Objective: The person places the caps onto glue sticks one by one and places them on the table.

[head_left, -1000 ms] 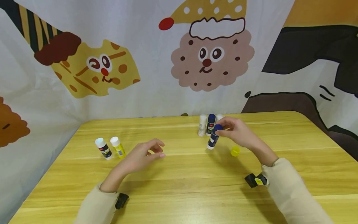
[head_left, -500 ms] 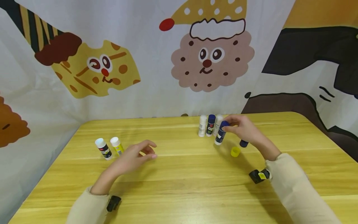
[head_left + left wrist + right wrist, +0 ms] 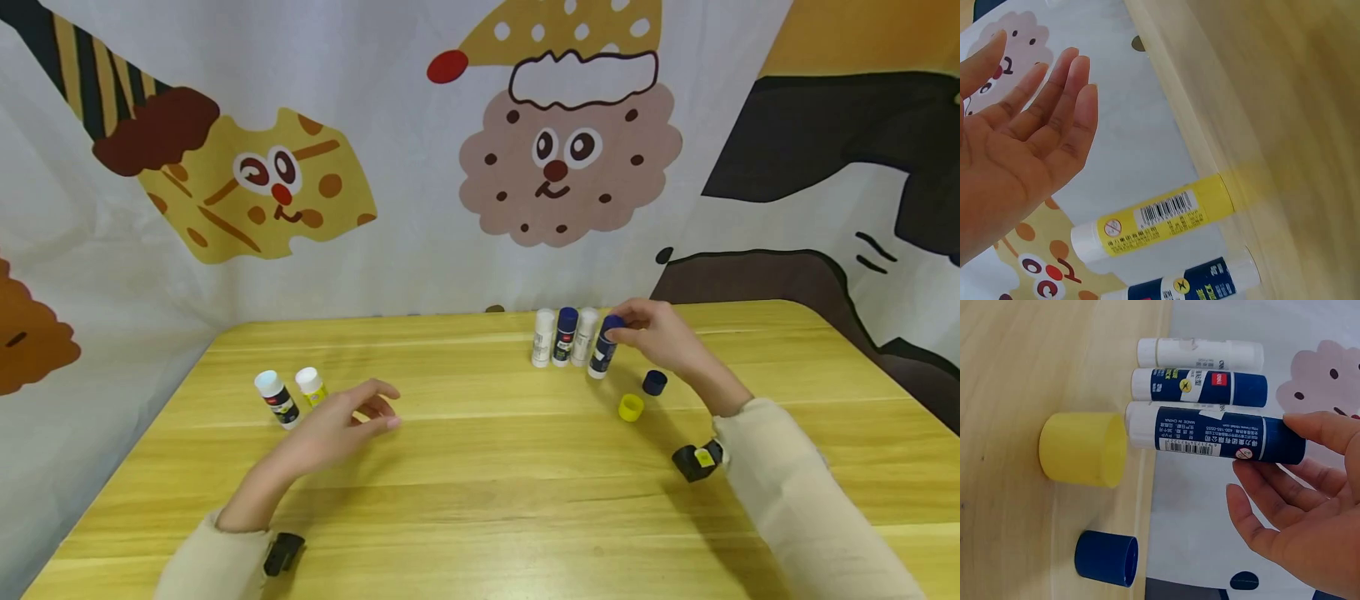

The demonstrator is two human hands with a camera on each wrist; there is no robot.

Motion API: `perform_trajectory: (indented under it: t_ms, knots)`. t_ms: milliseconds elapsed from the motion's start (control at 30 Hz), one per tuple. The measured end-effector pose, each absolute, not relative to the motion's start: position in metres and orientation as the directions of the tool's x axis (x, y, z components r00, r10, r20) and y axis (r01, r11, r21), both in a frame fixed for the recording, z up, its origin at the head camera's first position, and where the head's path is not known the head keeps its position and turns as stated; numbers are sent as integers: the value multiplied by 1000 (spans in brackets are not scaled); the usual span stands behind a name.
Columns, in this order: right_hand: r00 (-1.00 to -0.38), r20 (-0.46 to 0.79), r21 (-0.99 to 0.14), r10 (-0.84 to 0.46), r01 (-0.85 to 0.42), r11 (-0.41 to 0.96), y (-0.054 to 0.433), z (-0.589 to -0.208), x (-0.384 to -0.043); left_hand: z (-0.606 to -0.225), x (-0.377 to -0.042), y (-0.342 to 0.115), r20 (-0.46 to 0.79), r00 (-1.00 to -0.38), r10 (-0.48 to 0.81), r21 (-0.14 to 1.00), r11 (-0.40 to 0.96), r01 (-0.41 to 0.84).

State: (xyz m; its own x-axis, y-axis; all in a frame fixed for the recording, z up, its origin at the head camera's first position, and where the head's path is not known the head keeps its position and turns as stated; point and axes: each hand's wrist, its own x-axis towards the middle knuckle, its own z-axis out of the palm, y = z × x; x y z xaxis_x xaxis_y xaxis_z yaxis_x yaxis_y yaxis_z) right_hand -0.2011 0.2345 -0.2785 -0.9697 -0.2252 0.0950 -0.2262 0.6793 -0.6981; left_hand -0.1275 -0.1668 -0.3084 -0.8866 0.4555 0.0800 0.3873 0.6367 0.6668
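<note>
My right hand (image 3: pixel 660 337) pinches the navy cap of a glue stick (image 3: pixel 1210 434), thumb on one side and fingers on the other. This glue stick stands nearly upright, its white base at the tabletop, at the right end of a row. Beside it are a white glue stick (image 3: pixel 584 337), a navy one (image 3: pixel 566 337) and another white one (image 3: pixel 542 337). On the left, my left hand (image 3: pixel 333 429) hovers with relaxed fingers and holds nothing. Its nearest thing is a yellow glue stick (image 3: pixel 1160 215) with a white cap, partly hidden by the hand in the head view.
A loose yellow cap (image 3: pixel 631 407) and a loose navy cap (image 3: pixel 655 382) lie below my right hand. At the left stands a navy-labelled glue stick (image 3: pixel 279 402) with a pale cap. A printed curtain (image 3: pixel 420 267) hangs behind the wooden table (image 3: pixel 480 517).
My right hand has carried the navy glue stick right and back to the row's end, uncovering the second white stick and the navy cap. My left hand has drifted left.
</note>
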Motion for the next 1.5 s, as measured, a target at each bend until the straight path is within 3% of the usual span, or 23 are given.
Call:
perform_trajectory:
  t_ms: [867, 1500]
  knots:
    - [-977, 95, -691, -190, -202, 694, 238, -291, -223, -308, -116, -189, 46, -905, 423, 652, 673, 348]
    - [-982, 89, -681, -168, -184, 709, 239, -296, -226, -307, -111, -205, 28, -910, 413, 704, 639, 311]
